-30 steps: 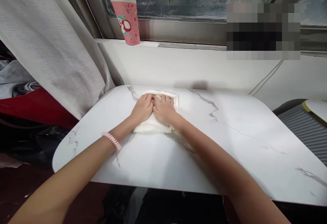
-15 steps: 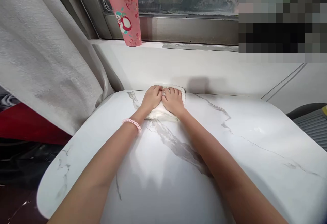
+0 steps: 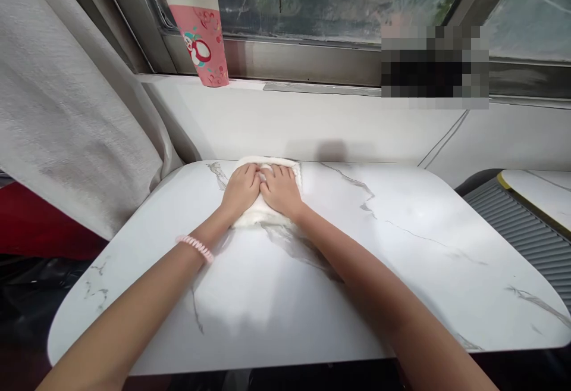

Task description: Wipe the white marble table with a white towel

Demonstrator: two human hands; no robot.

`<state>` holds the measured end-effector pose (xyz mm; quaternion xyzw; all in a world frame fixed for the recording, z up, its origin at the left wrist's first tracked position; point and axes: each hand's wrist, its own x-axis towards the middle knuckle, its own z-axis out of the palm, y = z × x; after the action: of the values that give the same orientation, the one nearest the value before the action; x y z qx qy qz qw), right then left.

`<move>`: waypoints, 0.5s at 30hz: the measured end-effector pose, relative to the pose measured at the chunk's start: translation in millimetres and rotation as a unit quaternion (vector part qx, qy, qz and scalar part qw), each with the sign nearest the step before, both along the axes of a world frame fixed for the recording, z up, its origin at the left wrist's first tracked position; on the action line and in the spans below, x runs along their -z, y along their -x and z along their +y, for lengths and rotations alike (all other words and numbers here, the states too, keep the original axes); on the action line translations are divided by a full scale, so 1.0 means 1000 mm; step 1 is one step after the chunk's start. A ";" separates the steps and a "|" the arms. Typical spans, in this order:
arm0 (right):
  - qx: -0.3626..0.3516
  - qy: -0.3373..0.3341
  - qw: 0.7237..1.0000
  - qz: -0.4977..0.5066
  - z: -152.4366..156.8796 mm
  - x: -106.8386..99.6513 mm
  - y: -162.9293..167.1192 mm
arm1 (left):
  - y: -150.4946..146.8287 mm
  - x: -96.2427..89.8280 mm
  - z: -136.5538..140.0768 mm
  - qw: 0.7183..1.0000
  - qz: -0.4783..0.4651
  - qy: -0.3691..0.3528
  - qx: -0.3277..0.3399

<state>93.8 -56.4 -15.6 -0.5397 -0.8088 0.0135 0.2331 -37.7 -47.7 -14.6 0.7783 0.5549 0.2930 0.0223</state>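
Observation:
A white cloth (image 3: 250, 219) lies on the white marbled table (image 3: 401, 260), close to its far edge by the wall. My left hand (image 3: 243, 188) presses down on the left part of it, fingers laid over the fabric. Beside it my right hand (image 3: 282, 188) rests flat on the right part, its fingers slightly apart. The thumbs almost meet in the middle. Cloth shows behind the fingertips and below the palms; the rest is hidden under my hands. A pink coiled band (image 3: 195, 248) circles my left wrist.
A pink paper cup (image 3: 200, 46) with a red straw stands on the window ledge. A grey curtain (image 3: 80, 93) hangs at the left, touching the table's side. At the right is a ribbed grey surface (image 3: 513, 218). A blurred patch covers part of the window frame.
Both hands and the cloth have come a little back from the wall, towards me. The view has shifted right, so more of the table's right end and near edge shows.

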 end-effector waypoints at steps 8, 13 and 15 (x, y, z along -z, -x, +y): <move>-0.066 -0.019 0.998 0.012 -0.113 -0.002 0.009 | 0.020 0.002 -0.120 0.999 0.028 0.012 -0.022; -0.148 0.003 0.989 0.026 -0.182 -0.009 0.005 | 0.033 0.002 -0.203 0.997 0.047 0.045 -0.028; -0.178 0.010 0.984 0.024 -0.197 -0.011 0.009 | 0.042 0.002 -0.226 0.996 0.043 0.055 -0.051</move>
<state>84.9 -253.5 -4.3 -0.3890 -0.8859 0.0758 0.2411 -80.2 -273.6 -17.0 0.7583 0.6098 0.2290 0.0265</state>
